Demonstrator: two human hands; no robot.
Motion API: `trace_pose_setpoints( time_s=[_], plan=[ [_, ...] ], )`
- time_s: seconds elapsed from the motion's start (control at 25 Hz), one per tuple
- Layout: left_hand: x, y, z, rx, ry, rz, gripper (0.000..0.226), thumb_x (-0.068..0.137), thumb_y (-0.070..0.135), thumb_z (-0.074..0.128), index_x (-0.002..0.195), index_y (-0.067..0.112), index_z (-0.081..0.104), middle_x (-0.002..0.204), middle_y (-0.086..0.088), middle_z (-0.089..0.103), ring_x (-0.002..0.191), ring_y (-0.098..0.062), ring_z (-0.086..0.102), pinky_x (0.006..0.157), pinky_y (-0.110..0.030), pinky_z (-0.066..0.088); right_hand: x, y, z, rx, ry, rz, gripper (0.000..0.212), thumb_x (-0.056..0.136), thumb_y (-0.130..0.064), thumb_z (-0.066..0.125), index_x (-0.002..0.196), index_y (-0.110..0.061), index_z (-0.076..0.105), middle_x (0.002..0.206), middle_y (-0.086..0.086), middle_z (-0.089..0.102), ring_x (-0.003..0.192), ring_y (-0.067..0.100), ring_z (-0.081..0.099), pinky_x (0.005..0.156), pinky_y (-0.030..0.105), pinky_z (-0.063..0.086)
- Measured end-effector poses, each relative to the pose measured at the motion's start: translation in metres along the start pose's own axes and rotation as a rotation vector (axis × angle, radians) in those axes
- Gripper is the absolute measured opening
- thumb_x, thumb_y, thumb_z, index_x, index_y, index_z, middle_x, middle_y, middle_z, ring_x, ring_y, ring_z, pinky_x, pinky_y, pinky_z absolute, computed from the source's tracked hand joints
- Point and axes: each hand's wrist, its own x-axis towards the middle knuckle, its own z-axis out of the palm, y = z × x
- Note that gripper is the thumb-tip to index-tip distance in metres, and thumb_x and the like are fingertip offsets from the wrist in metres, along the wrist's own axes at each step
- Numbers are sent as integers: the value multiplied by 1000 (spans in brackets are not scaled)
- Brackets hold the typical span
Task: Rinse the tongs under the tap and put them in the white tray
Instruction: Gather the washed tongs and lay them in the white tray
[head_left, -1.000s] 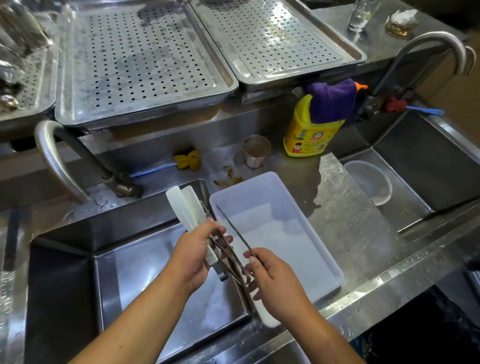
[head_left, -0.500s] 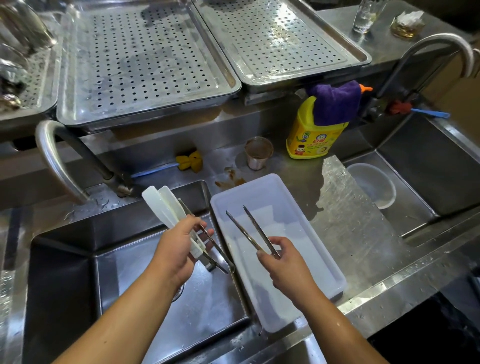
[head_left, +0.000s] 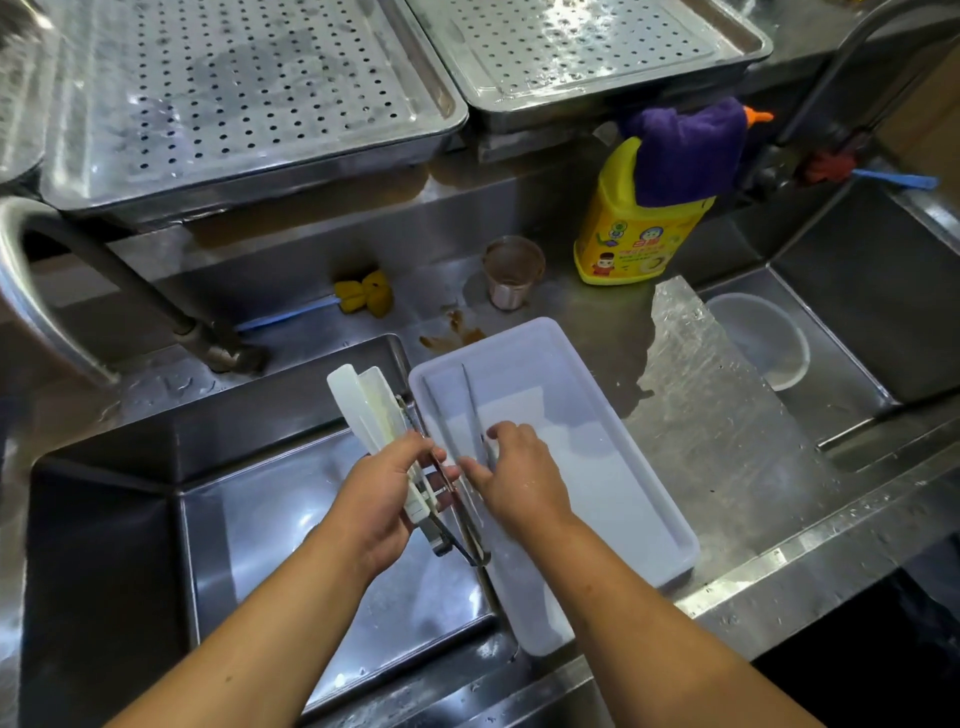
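Note:
A thin pair of metal tongs (head_left: 470, 410) lies inside the white tray (head_left: 655, 470), tips pointing to the far end. My right hand (head_left: 514, 480) hovers palm down over their near end with fingers apart, the index finger stretched toward my left hand. My left hand (head_left: 384, 496) is closed around a bundle of white plastic tongs (head_left: 363, 410) and further metal tongs (head_left: 457, 540), held over the sink basin's (head_left: 291, 525) right edge. The curved tap (head_left: 31, 291) stands at the far left; no water is visible.
Two perforated steel drain trays (head_left: 249, 104) sit at the back. A yellow detergent bottle (head_left: 634, 239) with a purple cloth, a small cup (head_left: 511, 270) and a yellow sponge brush (head_left: 366, 296) stand behind the tray. A second sink holds a clear bowl (head_left: 763, 338).
My right hand carried the thin metal tongs over the white tray and lowered them into it, then spread its fingers. My left hand with its bundle drifted right, back toward the tray.

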Motion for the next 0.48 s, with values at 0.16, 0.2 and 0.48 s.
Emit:
trace_pose_setpoints(
  time_s=[0.16,0.2,0.48],
  plan=[
    [12,-10,35,58,-61,-87,32,98,34,70,90,4,80,87,-13,81,80,-30,81,66,-42,65,-24,15,-42,631,-209,124,45,87,-76,54,114,-44,67,94,-13,74,81,6,72,72,34,57],
    [13,-12,48,117,-84,-123,39,98,44,69,88,9,84,91,-13,83,82,-30,82,68,-41,65,-32,21,-48,684,-295,143,47,81,-80,60,116,-49,65,95,-15,75,77,6,74,67,32,58],
    [28,-29,120,664,-94,-82,30,93,26,71,113,4,75,101,-18,82,92,-37,81,83,-51,68,-50,78,-71,503,-128,166,44,88,-36,82,116,-53,53,103,-18,73,87,-5,70,78,24,54]
  ],
)
